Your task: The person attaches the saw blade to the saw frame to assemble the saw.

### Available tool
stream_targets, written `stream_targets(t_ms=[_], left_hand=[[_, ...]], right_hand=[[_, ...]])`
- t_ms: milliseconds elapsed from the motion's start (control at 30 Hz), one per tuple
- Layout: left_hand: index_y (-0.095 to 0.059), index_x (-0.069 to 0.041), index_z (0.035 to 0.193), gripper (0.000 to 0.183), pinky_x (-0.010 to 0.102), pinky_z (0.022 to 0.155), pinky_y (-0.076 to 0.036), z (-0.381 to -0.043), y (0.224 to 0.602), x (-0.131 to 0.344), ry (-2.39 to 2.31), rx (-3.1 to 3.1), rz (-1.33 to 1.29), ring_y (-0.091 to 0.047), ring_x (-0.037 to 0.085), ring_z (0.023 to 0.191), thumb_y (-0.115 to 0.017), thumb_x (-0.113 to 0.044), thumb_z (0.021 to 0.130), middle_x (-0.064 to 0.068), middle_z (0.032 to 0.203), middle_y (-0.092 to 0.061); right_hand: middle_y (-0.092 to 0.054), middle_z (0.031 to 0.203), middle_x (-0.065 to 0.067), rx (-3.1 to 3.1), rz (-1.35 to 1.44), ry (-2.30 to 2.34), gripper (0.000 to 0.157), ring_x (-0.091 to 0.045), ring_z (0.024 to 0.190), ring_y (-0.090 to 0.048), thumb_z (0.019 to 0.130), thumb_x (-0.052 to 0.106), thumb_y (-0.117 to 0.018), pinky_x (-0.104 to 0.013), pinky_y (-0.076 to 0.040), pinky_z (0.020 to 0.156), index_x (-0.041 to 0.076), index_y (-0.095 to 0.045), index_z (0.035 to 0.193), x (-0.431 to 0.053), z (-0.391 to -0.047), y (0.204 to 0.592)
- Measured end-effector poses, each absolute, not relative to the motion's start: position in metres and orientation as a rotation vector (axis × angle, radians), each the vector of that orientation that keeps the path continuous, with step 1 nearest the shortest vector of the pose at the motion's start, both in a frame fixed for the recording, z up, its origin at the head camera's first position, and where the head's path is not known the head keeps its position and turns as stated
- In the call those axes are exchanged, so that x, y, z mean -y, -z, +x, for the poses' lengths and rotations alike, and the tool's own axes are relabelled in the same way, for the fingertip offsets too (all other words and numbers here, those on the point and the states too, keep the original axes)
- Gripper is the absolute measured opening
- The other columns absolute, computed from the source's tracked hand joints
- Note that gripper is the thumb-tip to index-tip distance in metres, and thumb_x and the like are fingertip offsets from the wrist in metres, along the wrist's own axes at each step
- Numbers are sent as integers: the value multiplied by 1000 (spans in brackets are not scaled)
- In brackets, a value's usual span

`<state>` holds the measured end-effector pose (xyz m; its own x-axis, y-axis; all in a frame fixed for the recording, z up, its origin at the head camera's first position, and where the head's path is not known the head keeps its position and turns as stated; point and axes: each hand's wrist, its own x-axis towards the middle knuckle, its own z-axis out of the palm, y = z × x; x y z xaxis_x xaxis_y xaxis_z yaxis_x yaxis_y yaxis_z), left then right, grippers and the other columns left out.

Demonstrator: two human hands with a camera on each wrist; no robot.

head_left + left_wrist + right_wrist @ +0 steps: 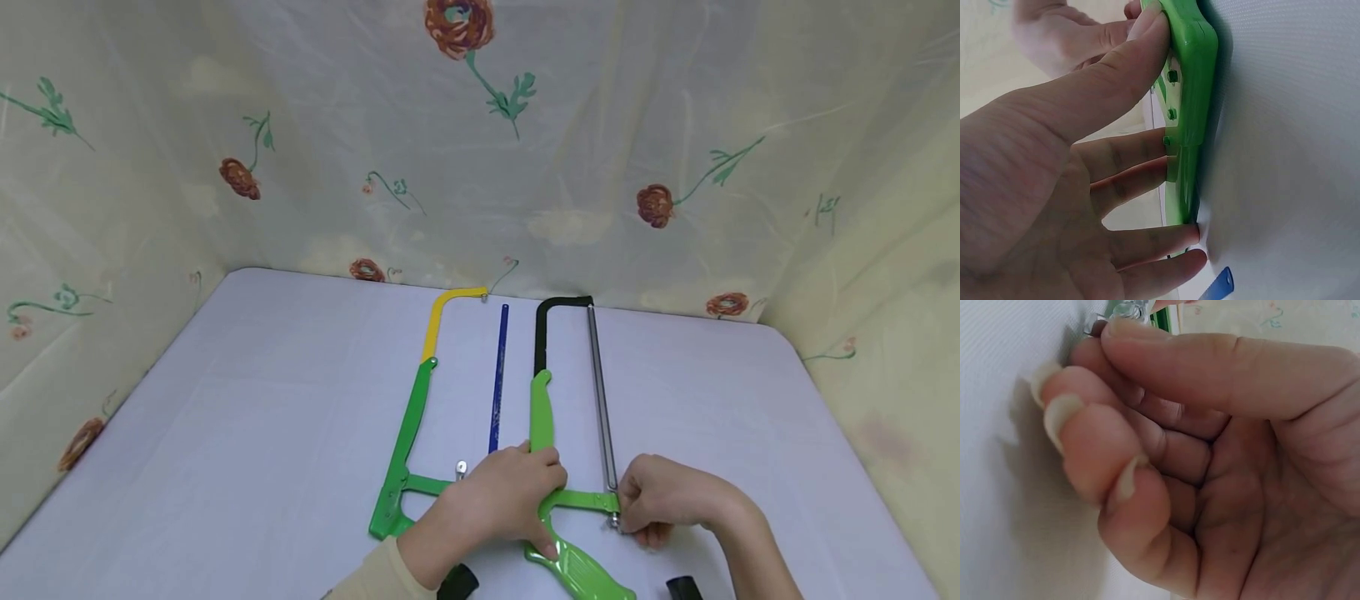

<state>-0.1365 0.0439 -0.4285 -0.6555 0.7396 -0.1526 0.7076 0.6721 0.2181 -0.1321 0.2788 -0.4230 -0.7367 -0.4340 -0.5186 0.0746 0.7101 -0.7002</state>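
Observation:
A light green hacksaw (581, 565) with a black front arm (542, 333) lies on the white-covered table, a grey blade (600, 392) fitted along its right side. My left hand (498, 492) holds its frame where handle and arm meet. In the left wrist view the thumb lies on the green frame (1194, 81), and the fingers reach across to it. At the blade's near end, my right hand (663, 500) pinches the wing nut (1127, 309) between thumb and forefinger; its other fingers are curled. The fingers partly cover the nut.
Left of my left hand lies a darker green hacksaw (397, 467) with a yellow front arm (435, 321) and no blade across it. Between the two saws is a loose blue blade (498, 375). Flowered curtains (585, 150) hang around the table.

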Motion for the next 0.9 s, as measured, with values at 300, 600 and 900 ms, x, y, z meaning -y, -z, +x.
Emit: stream_targets(t_ms=[300,600,900], left_hand=[[-66,-25,120,69,21,83,-52,-137,428,-44,-199,-2661,1165,-57,8,94,-83,-63,64,-13,104,-57],[-66,-25,117,68,20,79,-50,-136,426,-43,-226,-2666,1176,-54,7,88,-84,-62,63,-13,103,-57],[-66,-25,117,69,20,79,-50,-135,425,-43,-217,-2669,1179,-53,7,87,-84,-63,63,-13,103,-57]], right_hand=[[-58,54,0,-2195,-340,941,31,-9,45,-50,82,16,-75,-22,-42,44,-7,-63,65,-284,-134,424],[-55,50,4,-2196,-218,879,39,-7,43,-47,86,34,-74,-19,-35,43,3,-69,64,-277,-136,423],[-55,50,4,-2210,-282,894,36,-6,43,-48,83,26,-75,-20,-38,43,-4,-68,63,-277,-135,420]])
